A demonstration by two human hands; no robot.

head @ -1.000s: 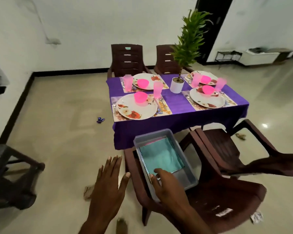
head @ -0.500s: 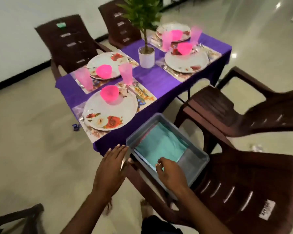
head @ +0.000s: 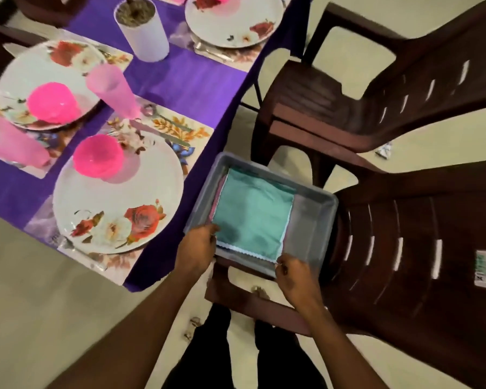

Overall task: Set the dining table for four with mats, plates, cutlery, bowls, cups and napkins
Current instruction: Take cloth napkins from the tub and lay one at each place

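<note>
Blurred pink cups (head: 111, 89) sit beyond a grey bin (head: 312, 220), where left hand (head: 197, 252) and right hand (head: 295, 276) each pinch the teal napkin's (head: 253, 214) near corners, fingertips partly hidden.

A purple tablecloth (head: 197, 88) fills the upper left of the frame. The plates (head: 118, 203) on it are white with red and white roses, each holding a bright pink bowl (head: 98, 157). The cups (head: 111, 89) are pale translucent pink. The place mats (head: 180, 130) are cream with orange leaves and blue flowers. The plant pot (head: 143, 37) is white. In the centre, a teal napkin (head: 253, 211) with a white zigzag edge lies in a grey tray (head: 312, 220). The chairs (head: 404, 276) on the right are dark brown.
</note>
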